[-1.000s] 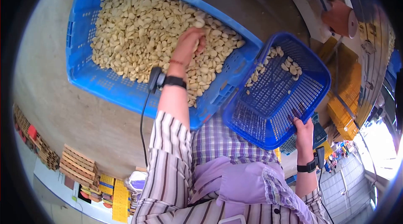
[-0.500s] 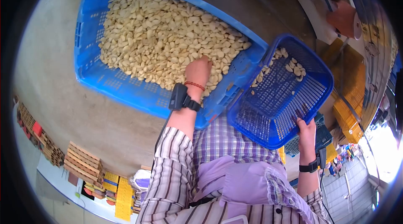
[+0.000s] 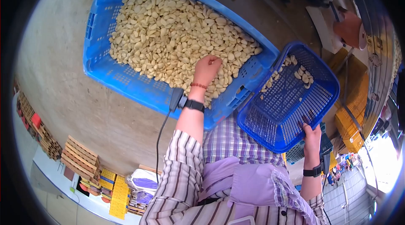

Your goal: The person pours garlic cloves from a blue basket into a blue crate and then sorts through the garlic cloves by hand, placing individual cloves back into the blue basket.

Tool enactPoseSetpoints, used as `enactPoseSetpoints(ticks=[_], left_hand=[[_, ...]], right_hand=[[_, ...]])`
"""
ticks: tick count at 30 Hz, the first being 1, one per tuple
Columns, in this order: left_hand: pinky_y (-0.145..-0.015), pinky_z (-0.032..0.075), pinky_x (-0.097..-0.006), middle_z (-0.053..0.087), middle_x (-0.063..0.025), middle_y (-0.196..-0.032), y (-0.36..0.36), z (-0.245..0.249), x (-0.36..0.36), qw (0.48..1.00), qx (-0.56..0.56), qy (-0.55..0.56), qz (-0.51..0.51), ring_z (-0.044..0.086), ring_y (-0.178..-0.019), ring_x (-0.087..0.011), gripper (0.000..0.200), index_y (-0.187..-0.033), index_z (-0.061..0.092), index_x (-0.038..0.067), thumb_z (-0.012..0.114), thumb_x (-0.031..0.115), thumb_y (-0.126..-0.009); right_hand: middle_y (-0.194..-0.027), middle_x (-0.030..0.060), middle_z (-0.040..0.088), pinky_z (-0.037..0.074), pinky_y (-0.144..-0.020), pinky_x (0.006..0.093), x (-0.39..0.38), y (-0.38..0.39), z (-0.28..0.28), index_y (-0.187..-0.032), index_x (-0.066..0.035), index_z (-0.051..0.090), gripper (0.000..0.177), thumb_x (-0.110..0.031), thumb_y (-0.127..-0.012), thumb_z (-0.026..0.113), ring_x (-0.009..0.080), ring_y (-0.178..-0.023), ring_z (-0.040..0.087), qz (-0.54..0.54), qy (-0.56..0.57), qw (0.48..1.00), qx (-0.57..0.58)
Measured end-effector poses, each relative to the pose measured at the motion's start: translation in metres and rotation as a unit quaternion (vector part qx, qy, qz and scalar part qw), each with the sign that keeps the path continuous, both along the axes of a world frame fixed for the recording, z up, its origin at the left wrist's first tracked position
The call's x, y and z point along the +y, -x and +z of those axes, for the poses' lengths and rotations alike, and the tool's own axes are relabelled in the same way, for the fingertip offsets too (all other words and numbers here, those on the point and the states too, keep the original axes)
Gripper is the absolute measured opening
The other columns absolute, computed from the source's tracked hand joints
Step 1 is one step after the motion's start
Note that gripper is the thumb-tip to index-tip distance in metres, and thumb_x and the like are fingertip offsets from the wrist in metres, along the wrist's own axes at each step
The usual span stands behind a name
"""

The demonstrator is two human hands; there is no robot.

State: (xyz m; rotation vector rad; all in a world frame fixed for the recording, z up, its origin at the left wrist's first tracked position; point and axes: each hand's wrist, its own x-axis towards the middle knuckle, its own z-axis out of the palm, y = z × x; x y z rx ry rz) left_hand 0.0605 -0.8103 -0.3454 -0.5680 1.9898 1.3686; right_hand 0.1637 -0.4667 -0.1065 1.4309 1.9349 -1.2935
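Observation:
My left hand (image 3: 207,71) is over the heap of pale, flattish oval pieces (image 3: 168,31) in a large blue crate (image 3: 139,92). Its fingers are curled together at the heap's surface, and whatever they pinch is too small or hidden to tell. A reddish bead bracelet and a black strap are on that wrist. My right hand (image 3: 312,140) grips the near rim of a smaller dark blue basket (image 3: 291,117), thumb outside and fingers behind the slotted wall. Inside this tilted basket, a few clusters of the same pale pieces lie toward the far side. The basket's left rim meets the crate's right end.
Yellow crates (image 3: 350,128) and a reddish-brown container (image 3: 350,30) stand at the right. Wooden pallets (image 3: 80,157), yellow crates and a white-and-purple sack (image 3: 143,180) are at the lower left. A dark cable hangs from the left wrist device.
My left hand has lifted slightly and its curled fingers now show more at the heap's surface. The whole view has shifted a little; my right hand keeps its grip on the basket.

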Motion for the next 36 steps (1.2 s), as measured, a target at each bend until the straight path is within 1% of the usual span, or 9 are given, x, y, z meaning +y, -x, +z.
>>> enactPoseSetpoints(ticks=[6, 12, 18, 22, 24, 26, 27, 30, 36], left_hand=[[-0.059, 0.046, -0.0208, 0.066, -0.0042, -0.076, -0.021, 0.006, -0.015, 0.965, 0.010, -0.032, 0.261, 0.059, -0.067, -0.0067, 0.021, -0.099, 0.069, 0.001, 0.062, 0.018, -0.091], [-0.063, 0.050, -0.0429, 0.067, -0.0170, -0.078, -0.016, -0.001, -0.009, 0.974, 0.139, 0.162, -0.070, 0.065, -0.072, -0.0337, 0.025, -0.085, 0.068, 0.001, 0.066, 0.025, -0.085], [-0.070, 0.054, -0.0389, 0.069, -0.0171, -0.080, 0.002, 0.006, 0.007, 0.953, 0.037, 0.245, -0.176, 0.068, -0.078, -0.0315, 0.026, -0.089, 0.072, 0.004, 0.067, 0.029, -0.083], [-0.073, 0.053, -0.0302, 0.070, -0.0120, -0.086, 0.010, 0.097, 0.024, 0.986, -0.020, -0.156, 0.060, 0.068, -0.079, -0.0217, 0.020, -0.097, 0.071, 0.004, 0.067, 0.018, -0.084], [-0.074, 0.053, -0.0292, 0.069, -0.0126, -0.094, 0.006, 0.144, 0.052, 0.969, 0.104, -0.221, 0.037, 0.068, -0.084, -0.0217, 0.022, -0.101, 0.069, 0.004, 0.068, 0.015, -0.083], [-0.076, 0.053, -0.0340, 0.066, -0.0125, -0.094, 0.004, 0.185, 0.082, 0.941, 0.219, -0.257, 0.001, 0.065, -0.085, -0.0265, 0.028, -0.104, 0.067, 0.004, 0.072, 0.018, -0.080], [-0.084, 0.050, -0.0378, 0.063, -0.0144, -0.104, 0.002, 0.202, 0.094, 0.932, 0.187, -0.306, -0.053, 0.061, -0.096, -0.0303, 0.039, -0.109, 0.065, 0.005, 0.075, 0.022, -0.076], [-0.100, 0.039, -0.0448, 0.055, -0.0183, -0.124, -0.006, 0.223, 0.118, 0.908, 0.378, -0.141, -0.117, 0.049, -0.119, -0.0366, 0.059, -0.117, 0.060, 0.006, 0.080, 0.031, -0.067], [-0.100, 0.041, -0.0426, 0.054, -0.0205, -0.121, 0.038, 0.107, 0.010, 0.916, 0.249, 0.127, 0.287, 0.049, -0.117, -0.0371, 0.041, -0.112, 0.058, -0.003, 0.072, 0.021, -0.082]], right_hand=[[-0.112, 0.0065, 0.063, 0.049, -0.075, 0.0241, -0.009, 0.007, 0.007, -0.125, 0.001, 0.052, 0.038, -0.005, -0.087, 0.051, 0.0123, -0.089, 0.060, 0.005, -0.012, 1.000, -0.022], [-0.112, 0.0065, 0.063, 0.050, -0.077, 0.0254, -0.009, 0.011, 0.009, -0.127, 0.001, 0.051, 0.039, -0.004, -0.089, 0.052, 0.0133, -0.090, 0.061, 0.019, -0.020, 0.999, -0.041], [-0.114, 0.0077, 0.062, 0.053, -0.076, 0.0266, 0.001, 0.011, 0.012, -0.128, 0.000, 0.050, 0.040, -0.006, -0.088, 0.050, 0.0145, -0.093, 0.062, 0.025, -0.008, 0.999, -0.036], [-0.118, 0.0093, 0.061, 0.053, -0.082, 0.0290, 0.006, 0.020, 0.021, -0.129, 0.001, 0.048, 0.041, -0.005, -0.089, 0.048, 0.0169, -0.096, 0.062, 0.026, -0.003, 0.999, -0.041], [-0.119, 0.0103, 0.061, 0.052, -0.085, 0.0301, 0.007, 0.027, 0.024, -0.130, 0.001, 0.048, 0.041, -0.005, -0.089, 0.048, 0.0180, -0.098, 0.062, 0.046, -0.001, 0.998, -0.044], [-0.107, 0.0062, 0.064, 0.052, -0.058, 0.0229, -0.002, 0.042, 0.030, -0.121, 0.000, 0.055, 0.034, -0.005, -0.088, 0.052, 0.0107, -0.080, 0.061, 0.032, -0.025, 0.999, 0.020], [-0.111, 0.0076, 0.064, 0.053, -0.068, 0.0247, 0.010, 0.042, 0.030, -0.122, 0.001, 0.055, 0.034, -0.004, -0.089, 0.052, 0.0124, -0.086, 0.062, 0.050, -0.004, 0.998, 0.027], [-0.113, 0.0087, 0.063, 0.051, -0.082, 0.0275, 0.016, 0.055, 0.036, -0.125, 0.001, 0.054, 0.036, -0.004, -0.089, 0.053, 0.0145, -0.093, 0.062, 0.114, -0.041, 0.992, 0.025], [-0.115, 0.0089, 0.062, 0.048, -0.090, 0.0271, 0.011, 0.083, 0.049, -0.128, -0.001, 0.052, 0.039, -0.009, -0.090, 0.053, 0.0179, -0.098, 0.062, 0.133, -0.070, 0.988, -0.019]])
